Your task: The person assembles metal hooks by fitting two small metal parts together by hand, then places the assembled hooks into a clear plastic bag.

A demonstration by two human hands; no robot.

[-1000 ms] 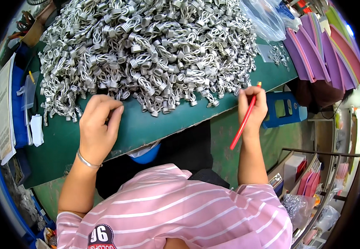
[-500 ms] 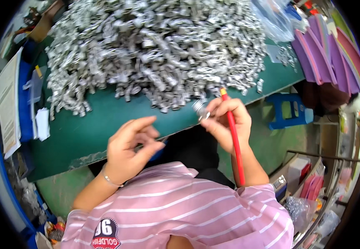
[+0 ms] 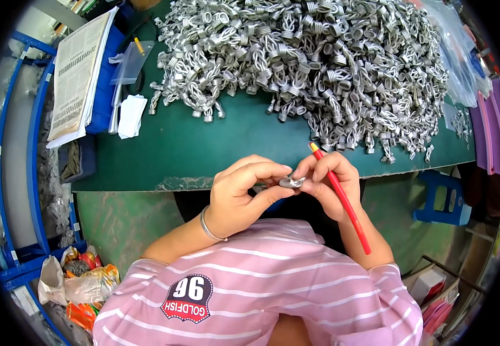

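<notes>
Between the fingertips of both hands, just off the table's near edge, is a small silvery metal fitting (image 3: 291, 182). My left hand (image 3: 244, 187) pinches it from the left with thumb and fingers. My right hand (image 3: 336, 181) grips its other side and also carries a slim red pencil-like stick (image 3: 348, 206) with a yellow end, slanting down across the hand. The fingers cover part of the fitting. Beyond the hands lies a big heap of metal fittings (image 3: 319, 63) with twisted, rope-like bodies and ridged ends, piled on the green table (image 3: 204, 153).
Papers (image 3: 82, 78) lean on a blue holder at the left, near white slips (image 3: 131, 116). Clear plastic (image 3: 454, 55) and purple dividers (image 3: 489, 132) are at the right. A blue stool (image 3: 443, 198) stands below the table's right side. Blue shelving (image 3: 36, 150) runs along the left.
My left hand has come across to the right hand and now grips the fitting, which only the right hand held before. The view has shifted left, so the heap appears farther right.
</notes>
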